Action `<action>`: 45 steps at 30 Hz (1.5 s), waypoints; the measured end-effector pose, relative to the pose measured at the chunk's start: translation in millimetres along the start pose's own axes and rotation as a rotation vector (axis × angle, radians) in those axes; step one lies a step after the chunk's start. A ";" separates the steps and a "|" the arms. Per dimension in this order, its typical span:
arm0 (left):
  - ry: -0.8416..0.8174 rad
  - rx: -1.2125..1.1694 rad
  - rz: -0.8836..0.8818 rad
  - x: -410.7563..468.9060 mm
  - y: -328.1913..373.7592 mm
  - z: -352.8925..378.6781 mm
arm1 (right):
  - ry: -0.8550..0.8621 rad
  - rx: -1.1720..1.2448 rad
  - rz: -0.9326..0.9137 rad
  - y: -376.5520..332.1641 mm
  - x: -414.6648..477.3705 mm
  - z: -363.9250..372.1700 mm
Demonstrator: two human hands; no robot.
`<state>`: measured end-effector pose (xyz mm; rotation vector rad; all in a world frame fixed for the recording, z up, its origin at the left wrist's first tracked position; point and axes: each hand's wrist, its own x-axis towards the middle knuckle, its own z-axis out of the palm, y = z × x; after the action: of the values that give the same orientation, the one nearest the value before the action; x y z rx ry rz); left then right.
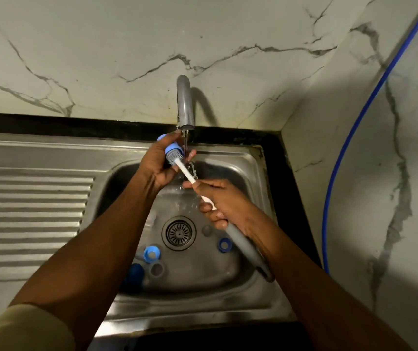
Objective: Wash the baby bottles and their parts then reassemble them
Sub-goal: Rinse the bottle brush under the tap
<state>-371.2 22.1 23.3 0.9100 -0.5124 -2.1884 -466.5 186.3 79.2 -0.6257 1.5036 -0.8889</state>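
Observation:
My left hand (158,164) grips a baby bottle (171,148) with a light blue collar, held under the running tap (184,105). The grey bristle head of a bottle brush (186,173) sits at the bottle's mouth. My right hand (224,203) grips the brush's white and grey handle, which runs down to the lower right. Loose parts lie in the sink (253,158): a light blue ring (151,253), a dark blue cap (135,273), a grey ring (156,269), a blue ring (224,244) and a small grey piece (206,230).
A round drain strainer (179,233) sits in the middle of the basin. A ribbed steel draining board (30,203) lies to the left. Marble wall tiles stand behind and to the right, with a blue hose (349,138) running down the right wall.

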 end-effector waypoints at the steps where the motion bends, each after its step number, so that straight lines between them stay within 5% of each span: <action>1: -0.030 -0.100 -0.007 0.0 2.4 0.6 | -0.091 0.141 0.040 -2.0 -3.7 2.5; 4: -0.015 -0.176 -0.038 -1.6 3.5 15.7 | -0.107 0.205 0.027 7.8 0.9 8.4; 8: 0.187 0.153 -0.018 4.3 -11.6 24.1 | 0.308 -0.866 -0.197 18.5 18.1 -6.3; 11: 0.255 0.137 -0.004 5.8 -23.0 24.6 | 0.407 -1.169 -0.157 19.4 19.4 -2.7; 14: 0.243 0.202 0.064 4.9 -25.9 15.8 | 0.367 -0.965 -0.205 19.4 18.2 -0.6; 18: 0.041 -0.050 -0.011 1.5 -6.6 -0.3 | -0.048 0.085 -0.010 8.5 6.6 -1.4; 21: -0.021 -0.218 -0.020 0.8 4.3 11.0 | -0.220 0.328 0.040 9.7 3.6 5.1; 23: 0.088 -0.063 0.017 4.7 5.8 21.0 | -0.099 0.140 -0.025 15.8 10.2 2.5; 26: 0.243 0.210 0.123 10.7 -1.8 21.7 | 0.270 -0.745 -0.273 20.3 22.6 -10.4; 28: 0.274 0.263 0.152 10.5 -8.8 22.4 | 0.399 -1.080 -0.260 21.8 26.4 -9.7; 31: 0.275 0.310 0.174 10.8 -11.3 15.3 | 0.418 -1.021 -0.247 22.9 23.7 -0.2; 35: 0.057 0.084 0.010 3.5 3.6 -0.9 | 0.039 -0.099 -0.102 15.8 4.3 5.0; 39: -0.035 -0.221 -0.003 2.6 20.2 12.2 | -0.204 0.245 -0.016 11.8 -1.4 10.7; 41: 0.044 -0.072 0.006 1.8 15.3 23.8 | -0.048 0.060 -0.079 14.1 6.8 7.3; 45: 0.185 0.137 0.043 -4.4 -11.6 29.7 | 0.408 -0.933 -0.234 17.9 23.9 -9.0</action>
<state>-396.0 35.8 38.6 1.1514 -0.5917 -2.0250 -476.6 178.6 50.7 -1.3723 2.2540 -0.4482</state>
